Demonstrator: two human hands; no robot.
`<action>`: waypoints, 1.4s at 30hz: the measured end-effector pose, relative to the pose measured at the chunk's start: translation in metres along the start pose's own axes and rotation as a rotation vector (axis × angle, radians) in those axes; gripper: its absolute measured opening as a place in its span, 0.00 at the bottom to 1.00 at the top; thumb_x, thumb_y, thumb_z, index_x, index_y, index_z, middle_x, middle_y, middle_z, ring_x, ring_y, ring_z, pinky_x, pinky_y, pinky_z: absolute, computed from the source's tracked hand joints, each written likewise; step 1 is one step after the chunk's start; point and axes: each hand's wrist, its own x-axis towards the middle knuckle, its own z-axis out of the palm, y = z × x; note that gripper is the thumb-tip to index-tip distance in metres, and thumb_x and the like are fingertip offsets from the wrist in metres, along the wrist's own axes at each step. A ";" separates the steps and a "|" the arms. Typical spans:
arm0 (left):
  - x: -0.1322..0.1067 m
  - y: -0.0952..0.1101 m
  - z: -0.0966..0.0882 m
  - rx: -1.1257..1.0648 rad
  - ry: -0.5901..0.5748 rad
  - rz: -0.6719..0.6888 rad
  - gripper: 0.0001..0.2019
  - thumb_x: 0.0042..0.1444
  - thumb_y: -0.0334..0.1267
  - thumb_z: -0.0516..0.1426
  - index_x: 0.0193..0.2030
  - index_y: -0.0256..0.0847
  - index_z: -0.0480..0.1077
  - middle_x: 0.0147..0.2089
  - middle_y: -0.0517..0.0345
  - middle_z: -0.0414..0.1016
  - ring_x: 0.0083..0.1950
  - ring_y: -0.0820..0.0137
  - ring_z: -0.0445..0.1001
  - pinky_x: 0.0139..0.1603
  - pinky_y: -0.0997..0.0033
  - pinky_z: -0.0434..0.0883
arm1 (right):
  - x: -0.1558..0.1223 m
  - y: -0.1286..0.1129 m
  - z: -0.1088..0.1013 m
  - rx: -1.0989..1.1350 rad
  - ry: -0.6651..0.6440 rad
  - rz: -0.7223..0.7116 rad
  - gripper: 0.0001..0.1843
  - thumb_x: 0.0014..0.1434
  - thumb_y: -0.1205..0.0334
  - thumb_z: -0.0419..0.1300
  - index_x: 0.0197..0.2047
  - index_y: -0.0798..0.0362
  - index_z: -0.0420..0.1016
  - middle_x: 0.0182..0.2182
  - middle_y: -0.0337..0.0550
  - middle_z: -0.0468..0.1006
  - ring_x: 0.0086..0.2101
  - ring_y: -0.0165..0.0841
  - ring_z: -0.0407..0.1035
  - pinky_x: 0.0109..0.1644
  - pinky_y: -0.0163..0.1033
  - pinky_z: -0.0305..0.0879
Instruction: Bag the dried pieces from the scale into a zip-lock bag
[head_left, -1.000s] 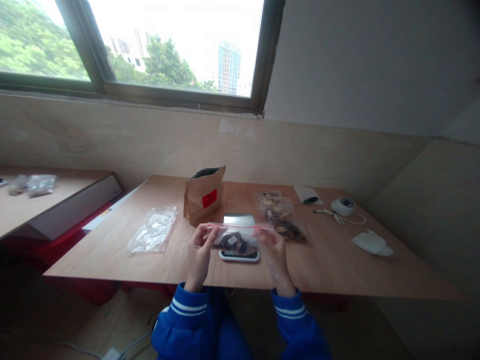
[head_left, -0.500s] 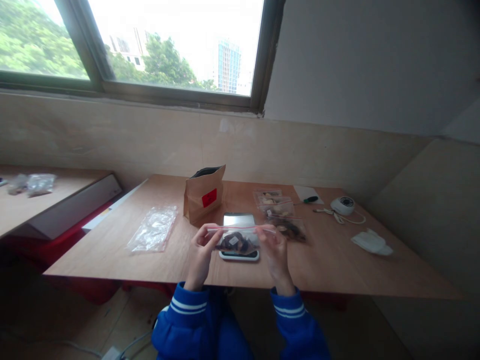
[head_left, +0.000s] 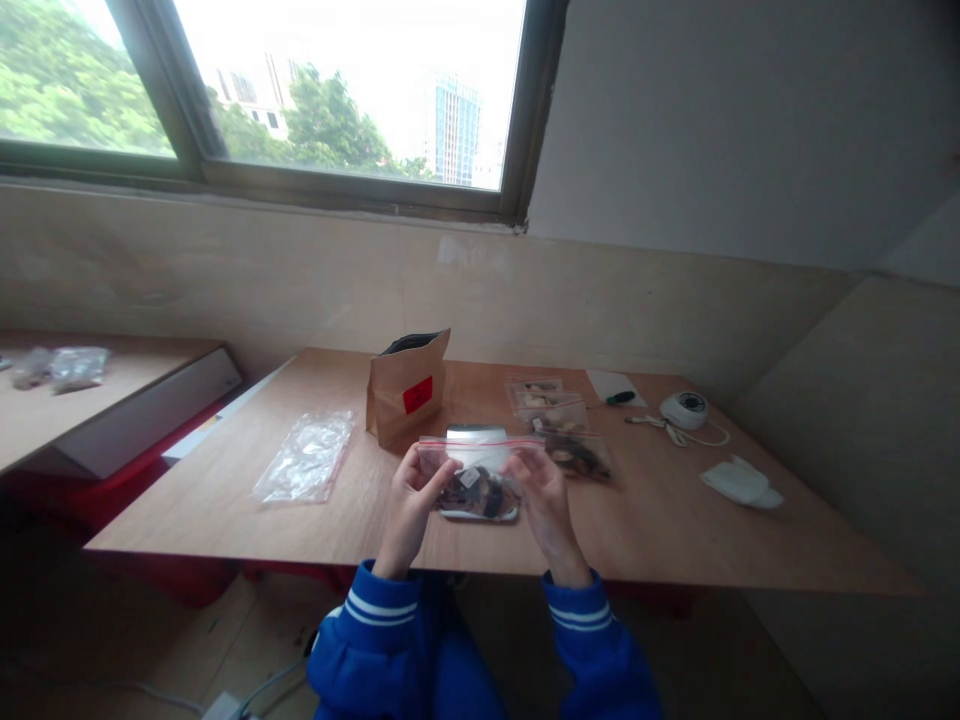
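Both my hands hold up a clear zip bag (head_left: 478, 468) with a red seal strip and dark pieces inside. My left hand (head_left: 411, 502) pinches its left side and my right hand (head_left: 545, 497) pinches its right side, fingers closed on the plastic. The bag hangs just above a small digital scale (head_left: 480, 512) near the front edge of the wooden table (head_left: 660, 520). Blue sleeves with white stripes cover both my wrists.
A brown paper pouch (head_left: 407, 386) with a red label stands open behind the scale. Empty clear bags (head_left: 306, 458) lie to the left, filled zip bags (head_left: 559, 425) to the right. Farther right are a green-handled tool (head_left: 620, 398), a white round device (head_left: 684, 409) and a white mask (head_left: 739, 484).
The bag has been lifted a little and turned upright, so its face now shows toward me. My hands have come closer together on it.
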 end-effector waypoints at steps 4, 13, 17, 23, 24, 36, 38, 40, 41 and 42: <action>0.001 -0.003 -0.002 -0.010 -0.011 -0.038 0.14 0.49 0.44 0.64 0.40 0.38 0.73 0.35 0.57 0.78 0.37 0.69 0.76 0.39 0.72 0.72 | 0.000 -0.003 0.001 -0.023 -0.036 0.054 0.13 0.51 0.53 0.67 0.36 0.53 0.79 0.22 0.37 0.77 0.26 0.29 0.71 0.36 0.36 0.69; 0.000 0.005 -0.005 0.041 -0.002 0.006 0.12 0.49 0.44 0.64 0.36 0.39 0.75 0.33 0.58 0.78 0.36 0.68 0.76 0.39 0.73 0.72 | -0.002 -0.008 0.003 -0.065 0.036 0.078 0.14 0.44 0.52 0.70 0.29 0.54 0.80 0.28 0.45 0.82 0.29 0.35 0.75 0.34 0.39 0.72; -0.002 0.010 -0.004 0.076 -0.022 0.019 0.10 0.50 0.43 0.64 0.35 0.40 0.75 0.32 0.59 0.77 0.35 0.69 0.76 0.36 0.74 0.72 | -0.002 -0.016 0.005 -0.125 0.019 0.023 0.11 0.47 0.54 0.69 0.28 0.54 0.80 0.25 0.41 0.79 0.26 0.32 0.71 0.29 0.36 0.68; -0.006 0.013 -0.002 0.117 -0.005 0.020 0.10 0.50 0.43 0.64 0.33 0.38 0.76 0.31 0.57 0.78 0.33 0.69 0.75 0.34 0.73 0.72 | -0.003 -0.020 0.001 -0.302 -0.003 -0.132 0.10 0.52 0.56 0.65 0.27 0.53 0.77 0.25 0.38 0.75 0.29 0.32 0.68 0.34 0.36 0.65; -0.006 0.012 -0.001 0.113 -0.002 0.025 0.10 0.50 0.43 0.64 0.33 0.38 0.75 0.31 0.58 0.77 0.33 0.69 0.75 0.33 0.74 0.71 | -0.003 -0.020 0.000 -0.308 0.007 -0.143 0.10 0.53 0.56 0.65 0.27 0.53 0.76 0.25 0.38 0.74 0.29 0.32 0.68 0.34 0.36 0.65; -0.003 0.008 0.006 0.062 -0.060 -0.052 0.14 0.47 0.44 0.66 0.37 0.37 0.74 0.32 0.58 0.77 0.35 0.70 0.75 0.37 0.73 0.72 | -0.007 -0.016 0.001 -0.021 -0.173 -0.030 0.15 0.55 0.55 0.64 0.46 0.48 0.76 0.43 0.44 0.80 0.43 0.38 0.74 0.49 0.43 0.70; -0.002 0.009 0.007 0.081 -0.045 -0.063 0.15 0.47 0.45 0.65 0.37 0.37 0.74 0.31 0.59 0.77 0.33 0.70 0.75 0.35 0.73 0.71 | -0.007 -0.014 0.001 -0.013 -0.204 0.040 0.15 0.54 0.54 0.65 0.45 0.50 0.77 0.41 0.46 0.81 0.40 0.38 0.76 0.46 0.41 0.71; -0.002 0.008 0.006 0.098 -0.045 -0.068 0.15 0.47 0.45 0.65 0.37 0.37 0.76 0.30 0.58 0.77 0.33 0.70 0.75 0.35 0.73 0.71 | -0.006 -0.013 0.002 -0.063 -0.200 0.073 0.13 0.54 0.54 0.66 0.40 0.52 0.80 0.38 0.47 0.82 0.38 0.38 0.76 0.43 0.39 0.72; -0.001 0.007 0.006 0.105 -0.046 -0.071 0.15 0.47 0.45 0.65 0.36 0.36 0.76 0.30 0.57 0.78 0.33 0.70 0.75 0.35 0.74 0.71 | -0.005 -0.013 0.002 -0.090 -0.190 0.079 0.13 0.54 0.53 0.66 0.38 0.53 0.81 0.37 0.47 0.83 0.37 0.37 0.77 0.42 0.39 0.72; -0.001 0.006 0.005 0.111 -0.046 -0.074 0.14 0.47 0.45 0.65 0.35 0.36 0.77 0.30 0.57 0.78 0.33 0.70 0.75 0.35 0.74 0.71 | -0.004 -0.013 0.002 -0.112 -0.179 0.082 0.12 0.53 0.53 0.66 0.36 0.53 0.81 0.36 0.47 0.83 0.37 0.37 0.77 0.41 0.38 0.72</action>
